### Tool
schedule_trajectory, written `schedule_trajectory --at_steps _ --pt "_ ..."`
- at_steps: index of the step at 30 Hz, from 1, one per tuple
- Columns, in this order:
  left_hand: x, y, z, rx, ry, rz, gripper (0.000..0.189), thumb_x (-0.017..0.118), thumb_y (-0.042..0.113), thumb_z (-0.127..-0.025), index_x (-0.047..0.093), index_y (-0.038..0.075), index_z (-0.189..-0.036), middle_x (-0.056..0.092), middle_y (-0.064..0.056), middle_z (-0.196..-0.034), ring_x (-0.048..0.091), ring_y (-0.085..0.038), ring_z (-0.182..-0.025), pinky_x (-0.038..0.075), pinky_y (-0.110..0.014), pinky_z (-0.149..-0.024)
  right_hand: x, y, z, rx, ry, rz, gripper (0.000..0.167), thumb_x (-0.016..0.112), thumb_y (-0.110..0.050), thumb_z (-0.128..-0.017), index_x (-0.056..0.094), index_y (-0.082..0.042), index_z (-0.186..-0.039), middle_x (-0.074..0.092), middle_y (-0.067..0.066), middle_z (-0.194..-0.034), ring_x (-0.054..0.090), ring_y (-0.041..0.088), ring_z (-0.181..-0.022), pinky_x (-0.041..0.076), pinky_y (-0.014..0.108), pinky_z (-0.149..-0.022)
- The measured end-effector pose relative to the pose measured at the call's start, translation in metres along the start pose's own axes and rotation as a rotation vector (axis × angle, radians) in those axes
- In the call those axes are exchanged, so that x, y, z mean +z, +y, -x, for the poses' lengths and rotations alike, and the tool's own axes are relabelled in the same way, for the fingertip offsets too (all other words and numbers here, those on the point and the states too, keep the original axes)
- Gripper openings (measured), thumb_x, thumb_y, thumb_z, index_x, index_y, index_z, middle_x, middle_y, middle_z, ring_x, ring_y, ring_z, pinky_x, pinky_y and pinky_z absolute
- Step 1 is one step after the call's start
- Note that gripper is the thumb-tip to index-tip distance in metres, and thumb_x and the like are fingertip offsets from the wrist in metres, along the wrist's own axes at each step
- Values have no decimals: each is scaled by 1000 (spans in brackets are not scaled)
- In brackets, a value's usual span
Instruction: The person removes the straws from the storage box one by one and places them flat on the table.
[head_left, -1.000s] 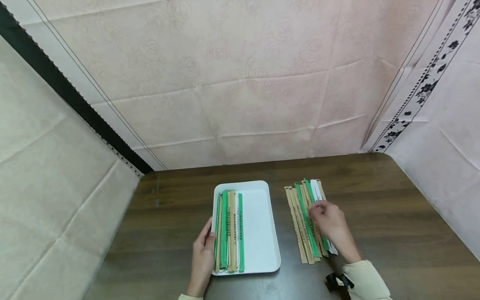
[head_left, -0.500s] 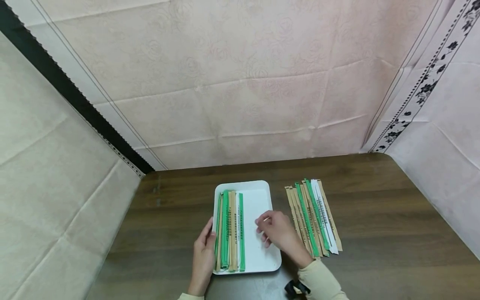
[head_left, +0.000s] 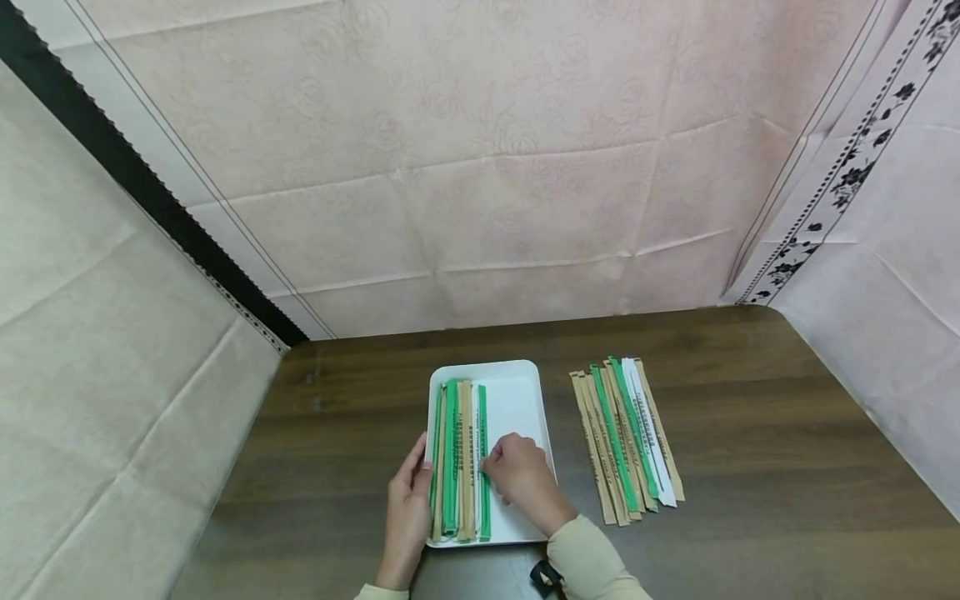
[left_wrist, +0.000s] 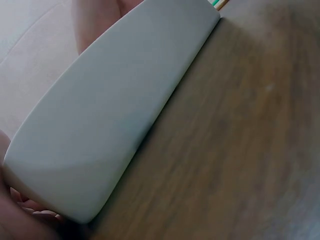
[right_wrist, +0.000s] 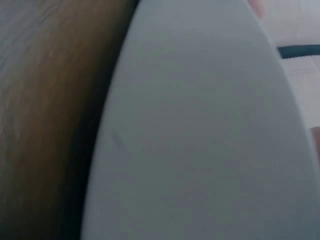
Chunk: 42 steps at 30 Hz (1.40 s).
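Note:
A white tray (head_left: pixel 525 392) lies on the table with several long slim paper packets side by side in its left half, brown, green and white with dark print. My left hand (head_left: pixel 407 508) holds the tray's left edge, thumb at the rim. Over the tray, my right hand (head_left: pixel 525 483) has its fingers curled, and the fingertips pinch the rightmost green packet (head_left: pixel 484 417) near mid-length. That packet still lies flat. Each wrist view is mostly filled by the tray's pale outer wall (left_wrist: pixel 115 100), in the right wrist view too, where the wall (right_wrist: pixel 200 125) hides the fingertips.
To the right of the tray, a fanned row of more brown, green and white packets (head_left: pixel 622 442) lies on the brown wooden table (head_left: pixel 750 417). Pale cloth (head_left: pixel 487 208) hangs behind the table and at both sides.
My right hand has left the packet row on the right and moved left across the tray to the rightmost green packet. My left hand stays at the tray edge.

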<state>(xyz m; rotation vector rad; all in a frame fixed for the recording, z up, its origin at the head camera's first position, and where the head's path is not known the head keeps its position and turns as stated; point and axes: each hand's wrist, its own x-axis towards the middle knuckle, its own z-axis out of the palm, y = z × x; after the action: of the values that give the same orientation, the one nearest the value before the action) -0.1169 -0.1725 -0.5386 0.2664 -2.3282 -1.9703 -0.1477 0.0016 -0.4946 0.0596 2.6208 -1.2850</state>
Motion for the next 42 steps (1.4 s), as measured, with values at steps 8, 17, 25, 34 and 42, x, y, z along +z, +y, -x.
schedule_trajectory --at_steps 8,17,25,34,42 --pt "2 -1 -1 -2 -2 -6 49 44 11 -114 43 12 -162 45 -11 -164 44 -28 -148 42 -45 -114 12 -6 -3 -17 43 104 37 74 -8 -96 58 -10 -63 59 2 -61 56 17 -55 42 32 -54" --pt "3 0 -2 9 0 5 49 44 10 -113 43 12 -162 45 -10 -164 47 -27 -145 45 -37 -110 2 -5 -2 -33 61 84 28 69 0 -91 64 -9 -64 61 2 -63 55 18 -54 41 31 -51" --pt "1 -1 -2 10 5 1 49 45 10 -113 43 12 -162 45 -11 -164 47 -27 -145 46 -26 -105 -17 9 4 -77 58 -69 7 68 -3 -92 69 -6 -85 61 2 -62 52 11 -39 42 25 -41" --pt "1 -3 -2 8 17 -30 49 45 10 -113 44 12 -162 46 -10 -164 43 -28 -148 42 -42 -113 -48 30 9 -81 -56 -391 13 62 -5 -97 71 3 -102 57 3 -62 47 11 -44 44 27 -43" --pt "2 -3 -3 -3 22 -33 50 44 9 -113 43 12 -162 45 -9 -164 42 -28 -149 38 -51 -116 -82 55 9 -17 -74 -601 24 61 -9 -105 65 9 -121 59 3 -69 47 8 -50 43 22 -46"
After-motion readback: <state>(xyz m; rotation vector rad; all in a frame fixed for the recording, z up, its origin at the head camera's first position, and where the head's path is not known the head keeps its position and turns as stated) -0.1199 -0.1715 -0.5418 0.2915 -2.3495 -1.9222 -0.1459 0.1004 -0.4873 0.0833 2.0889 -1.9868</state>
